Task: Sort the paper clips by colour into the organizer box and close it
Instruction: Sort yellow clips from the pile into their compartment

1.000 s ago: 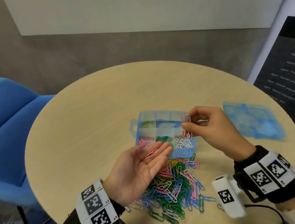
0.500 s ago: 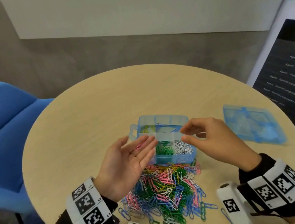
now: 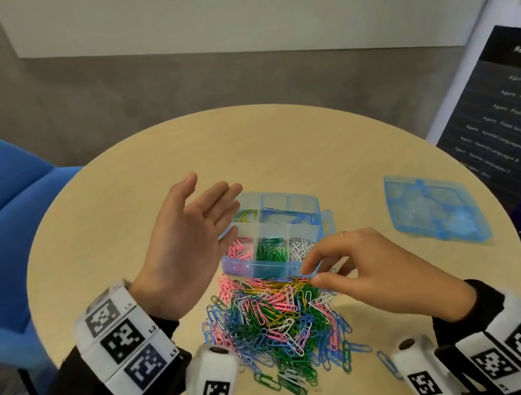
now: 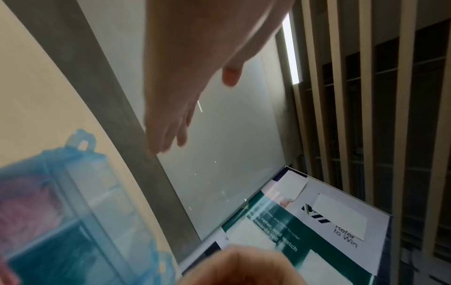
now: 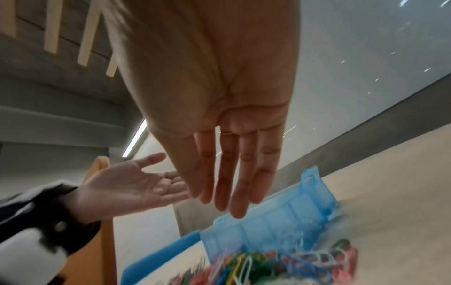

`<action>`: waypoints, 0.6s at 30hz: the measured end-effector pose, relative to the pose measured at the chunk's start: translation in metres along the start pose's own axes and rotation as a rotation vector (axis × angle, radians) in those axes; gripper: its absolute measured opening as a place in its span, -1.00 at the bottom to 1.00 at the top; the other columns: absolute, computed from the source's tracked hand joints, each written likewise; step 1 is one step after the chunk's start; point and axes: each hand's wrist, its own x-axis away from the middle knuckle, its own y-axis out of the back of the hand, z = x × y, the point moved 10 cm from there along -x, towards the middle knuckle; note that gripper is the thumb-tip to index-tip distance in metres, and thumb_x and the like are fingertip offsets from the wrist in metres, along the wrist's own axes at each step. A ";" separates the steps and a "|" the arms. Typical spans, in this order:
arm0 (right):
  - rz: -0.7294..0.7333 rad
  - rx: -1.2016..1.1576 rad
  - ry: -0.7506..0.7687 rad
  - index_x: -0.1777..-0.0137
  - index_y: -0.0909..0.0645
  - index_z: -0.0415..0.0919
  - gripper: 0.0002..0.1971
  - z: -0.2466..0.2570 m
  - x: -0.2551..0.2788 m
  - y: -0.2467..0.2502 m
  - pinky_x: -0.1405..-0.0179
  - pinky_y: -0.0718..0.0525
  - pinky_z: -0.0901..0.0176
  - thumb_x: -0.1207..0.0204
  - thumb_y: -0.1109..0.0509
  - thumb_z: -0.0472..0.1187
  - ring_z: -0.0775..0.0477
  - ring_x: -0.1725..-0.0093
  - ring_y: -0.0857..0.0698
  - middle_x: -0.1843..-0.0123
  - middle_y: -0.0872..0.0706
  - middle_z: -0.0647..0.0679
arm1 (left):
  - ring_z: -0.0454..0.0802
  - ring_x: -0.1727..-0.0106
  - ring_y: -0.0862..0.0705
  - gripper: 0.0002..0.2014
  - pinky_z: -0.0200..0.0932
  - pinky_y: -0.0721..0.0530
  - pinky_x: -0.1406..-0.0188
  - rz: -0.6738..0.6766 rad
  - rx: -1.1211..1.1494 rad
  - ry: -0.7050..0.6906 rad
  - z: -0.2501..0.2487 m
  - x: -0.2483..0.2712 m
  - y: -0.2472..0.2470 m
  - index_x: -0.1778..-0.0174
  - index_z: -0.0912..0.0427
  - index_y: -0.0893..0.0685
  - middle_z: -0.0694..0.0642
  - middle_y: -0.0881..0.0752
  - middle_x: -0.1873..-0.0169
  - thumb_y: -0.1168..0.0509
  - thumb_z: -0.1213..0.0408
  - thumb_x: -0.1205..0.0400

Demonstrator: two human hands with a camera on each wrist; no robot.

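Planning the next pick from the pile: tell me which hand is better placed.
Right hand: its fingers hover over the pile. The left hand is raised, palm open, beside the box.

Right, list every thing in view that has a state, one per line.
organizer box: open, partly filled with sorted clips
lid: off, lying flat on the table to the right of the box
paper clip pile: unsorted, mixed colours, in front of the box
left hand: open, palm up, holding nothing, raised beside the box
right hand: open, fingers reaching down to the pile
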 end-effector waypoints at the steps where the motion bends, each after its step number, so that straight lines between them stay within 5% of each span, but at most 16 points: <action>1: 0.030 0.015 0.018 0.01 -0.77 -0.04 -0.91 0.002 0.000 -0.005 0.07 -0.71 0.26 -0.57 -0.45 -0.20 0.27 0.04 -0.73 0.10 -0.77 0.25 | -0.04 -0.48 -0.52 -0.46 0.10 -0.27 -0.60 -0.007 -0.052 0.007 0.000 -0.001 0.004 -0.51 0.16 -0.49 -0.03 -0.67 -0.36 0.01 -0.06 -0.71; 4: 0.115 0.089 0.052 -0.09 -0.77 -0.05 -0.85 0.003 -0.005 -0.021 -0.02 -0.70 0.28 -0.55 -0.47 -0.22 0.26 -0.01 -0.71 0.01 -0.77 0.21 | -0.12 -0.48 -0.49 -0.56 0.07 -0.23 -0.59 -0.058 -0.348 0.017 0.001 -0.002 0.021 -0.34 0.00 -0.66 -0.19 -0.66 -0.34 -0.07 -0.06 -0.67; 7: 0.202 0.222 0.043 -0.29 -0.70 -0.03 -0.70 0.001 -0.009 -0.035 -0.20 -0.61 0.34 -0.55 -0.49 -0.15 0.25 -0.15 -0.67 -0.20 -0.75 0.11 | -0.27 -0.53 -0.34 -0.34 -0.07 -0.19 -0.52 0.022 -0.617 0.094 0.015 0.004 0.025 -0.38 -0.09 -0.62 -0.28 -0.50 -0.45 -0.29 -0.23 -0.34; 9: 0.229 0.294 0.011 -0.39 -0.63 -0.06 -0.60 -0.001 -0.012 -0.038 -0.22 -0.55 0.40 -0.55 -0.49 -0.14 0.19 -0.23 -0.66 -0.29 -0.73 0.06 | -0.29 -0.55 -0.32 -0.41 -0.11 -0.20 -0.53 0.097 -0.733 0.178 0.030 0.007 0.024 -0.44 -0.10 -0.57 -0.28 -0.49 -0.46 -0.31 -0.18 -0.48; 11: 0.228 0.324 -0.034 -0.42 -0.60 -0.09 -0.56 -0.006 -0.015 -0.036 -0.22 -0.56 0.36 -0.55 -0.50 -0.14 0.15 -0.24 -0.68 -0.31 -0.72 0.02 | -0.30 -0.52 -0.36 -0.52 -0.13 -0.24 -0.54 0.133 -0.804 0.210 0.036 0.010 0.024 -0.41 -0.16 -0.60 -0.31 -0.51 -0.44 -0.32 -0.15 -0.56; 15: 0.247 0.351 -0.050 -0.46 -0.57 -0.07 -0.51 -0.006 -0.020 -0.040 -0.29 -0.62 0.21 -0.52 -0.53 -0.13 0.12 -0.26 -0.68 -0.35 -0.70 0.03 | -0.38 -0.48 -0.41 -0.44 -0.16 -0.29 -0.53 0.223 -0.791 0.272 0.045 0.017 0.020 -0.36 -0.24 -0.61 -0.34 -0.52 -0.44 -0.25 -0.26 -0.42; 18: 0.322 0.426 -0.024 -0.52 -0.51 -0.01 -0.39 -0.005 -0.021 -0.054 -0.34 -0.54 0.22 -0.45 -0.57 -0.13 0.11 -0.38 -0.58 -0.43 -0.63 0.09 | -0.33 -0.48 -0.41 -0.57 -0.16 -0.32 -0.54 0.162 -0.785 0.241 0.039 0.018 0.024 -0.24 -0.24 -0.65 -0.29 -0.54 -0.41 -0.28 -0.20 -0.45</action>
